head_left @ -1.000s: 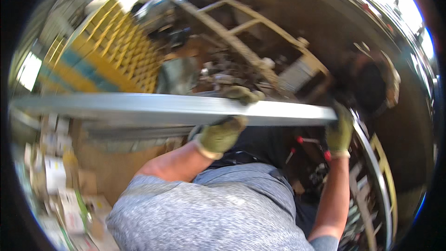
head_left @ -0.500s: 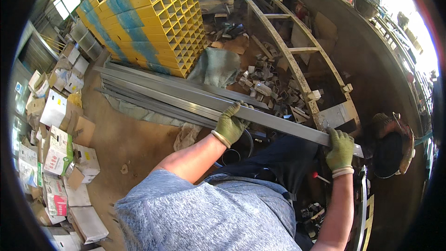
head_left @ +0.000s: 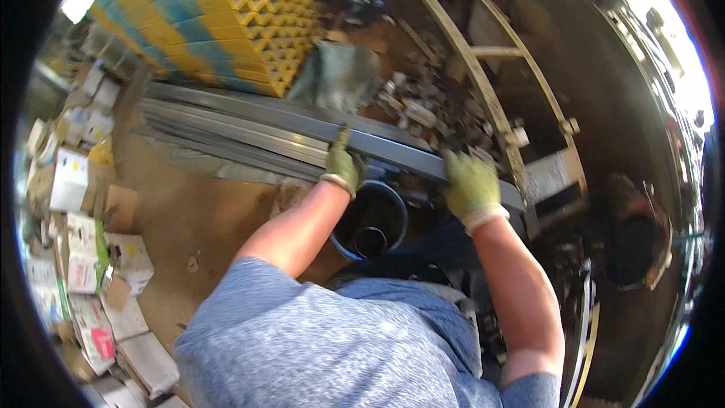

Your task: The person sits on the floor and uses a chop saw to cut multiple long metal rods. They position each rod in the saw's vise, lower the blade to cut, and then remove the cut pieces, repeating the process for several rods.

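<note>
A long grey metal bar slants across the middle, from the upper left down to the right. Around its middle my left hand, in a green glove, is closed, fingertips over the far edge. My right hand, gloved alike, grips it closer to the right end; motion blurs its fingers. The bar's far part lies over or alongside several similar metal bars stacked on the floor. Just below the bar, between my forearms, stands a round, blue-rimmed container.
A tall stack of yellow square tubes with blue bands stands behind the bars. Cardboard boxes line the left side. Small offcuts litter the ground beyond the bar. A ladder-like frame and a dark wall are at the right.
Both hands and the bar have moved left and away from me, and the bar's right end is pulled in. My right hand is nearer my left. More of the blue-rimmed container shows.
</note>
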{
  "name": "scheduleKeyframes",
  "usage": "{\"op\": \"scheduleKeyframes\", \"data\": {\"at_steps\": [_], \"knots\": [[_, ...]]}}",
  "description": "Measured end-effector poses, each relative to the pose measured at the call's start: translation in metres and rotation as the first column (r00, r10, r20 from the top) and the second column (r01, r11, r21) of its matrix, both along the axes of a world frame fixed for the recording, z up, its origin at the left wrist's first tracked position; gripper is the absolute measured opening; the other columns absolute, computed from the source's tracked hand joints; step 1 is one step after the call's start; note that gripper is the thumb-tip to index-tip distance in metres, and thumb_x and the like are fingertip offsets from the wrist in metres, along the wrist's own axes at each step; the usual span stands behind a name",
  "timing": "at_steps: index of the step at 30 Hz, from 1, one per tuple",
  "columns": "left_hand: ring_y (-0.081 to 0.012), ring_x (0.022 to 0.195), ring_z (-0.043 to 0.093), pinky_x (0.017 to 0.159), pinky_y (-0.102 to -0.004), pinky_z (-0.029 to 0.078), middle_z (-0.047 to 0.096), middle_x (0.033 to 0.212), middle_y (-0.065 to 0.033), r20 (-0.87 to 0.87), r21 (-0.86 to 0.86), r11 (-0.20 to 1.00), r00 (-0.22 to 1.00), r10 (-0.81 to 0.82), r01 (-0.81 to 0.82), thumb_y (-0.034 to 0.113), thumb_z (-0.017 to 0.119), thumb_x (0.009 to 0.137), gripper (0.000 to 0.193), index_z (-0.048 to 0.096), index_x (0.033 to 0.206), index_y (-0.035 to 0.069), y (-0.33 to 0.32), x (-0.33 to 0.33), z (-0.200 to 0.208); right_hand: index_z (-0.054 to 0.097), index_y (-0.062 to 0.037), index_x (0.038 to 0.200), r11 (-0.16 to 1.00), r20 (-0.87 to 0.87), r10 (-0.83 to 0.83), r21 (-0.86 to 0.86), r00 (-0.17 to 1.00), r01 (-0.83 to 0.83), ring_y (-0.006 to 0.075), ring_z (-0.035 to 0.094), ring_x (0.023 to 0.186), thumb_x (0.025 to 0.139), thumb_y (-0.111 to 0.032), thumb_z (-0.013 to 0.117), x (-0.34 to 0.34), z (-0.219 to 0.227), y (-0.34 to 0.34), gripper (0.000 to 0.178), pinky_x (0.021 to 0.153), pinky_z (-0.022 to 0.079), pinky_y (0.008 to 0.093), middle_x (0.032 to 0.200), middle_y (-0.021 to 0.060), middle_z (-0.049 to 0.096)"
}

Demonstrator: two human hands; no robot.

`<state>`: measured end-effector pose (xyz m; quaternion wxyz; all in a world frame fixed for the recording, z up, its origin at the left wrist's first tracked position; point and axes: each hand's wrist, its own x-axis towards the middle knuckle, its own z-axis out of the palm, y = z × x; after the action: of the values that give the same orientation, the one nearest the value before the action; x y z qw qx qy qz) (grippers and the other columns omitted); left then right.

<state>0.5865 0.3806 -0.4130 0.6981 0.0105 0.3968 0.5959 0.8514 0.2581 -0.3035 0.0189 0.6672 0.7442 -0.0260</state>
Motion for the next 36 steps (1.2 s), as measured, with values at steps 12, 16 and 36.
{"op": "scheduleKeyframes", "data": {"at_steps": [12, 16, 36], "knots": [[-0.0306, 0.132, 0.071, 0.123, -0.0589, 0.051, 0.078, 0.143, -0.0044, -0.151, -0.172, 0.98, 0.98, -0.13, 0.103, 0.053, 0.078, 0.103, 0.046, 0.077, 0.138, 0.024, 0.134, -0.01, -0.209, 0.079, -0.0022, 0.147, 0.873, -0.596, -0.09, 0.339, 0.798, 0.352, 0.0437, 0.077, 0.136, 0.1, -0.007, 0.085, 0.092, 0.025, -0.129, 0.048, 0.119, 0.061, 0.0514, 0.148, 0.0214, 0.081], [-0.0392, 0.156, 0.06, 0.129, -0.0633, 0.05, 0.057, 0.179, -0.0157, -0.625, -0.42, 0.9, 0.683, -0.378, 0.114, 0.072, 0.072, 0.11, 0.092, 0.058, 0.179, 0.014, 0.17, -0.048, -0.233, 0.08, -0.0005, 0.147, 0.704, -0.771, -0.326, 0.188, 0.547, 0.684, 0.0348, 0.079, 0.137, 0.103, 0.001, 0.083, 0.109, 0.015, -0.226, 0.044, 0.121, 0.06, 0.0438, 0.145, 0.02, 0.084], [-0.0196, 0.136, 0.072, 0.118, -0.0393, 0.059, 0.076, 0.16, -0.0042, -0.761, 0.271, 0.314, 0.403, -0.509, 0.91, 0.031, 0.064, 0.125, 0.045, 0.068, 0.165, 0.01, -0.037, 0.241, -0.016, 0.043, -0.0121, 0.185, -0.329, -0.636, 0.718, -0.669, -0.284, 0.666, 0.0386, 0.052, 0.17, 0.116, -0.042, 0.08, 0.391, -0.134, -0.54, 0.084, 0.132, 0.052, 0.0503, 0.191, 0.0177, 0.045]]}}
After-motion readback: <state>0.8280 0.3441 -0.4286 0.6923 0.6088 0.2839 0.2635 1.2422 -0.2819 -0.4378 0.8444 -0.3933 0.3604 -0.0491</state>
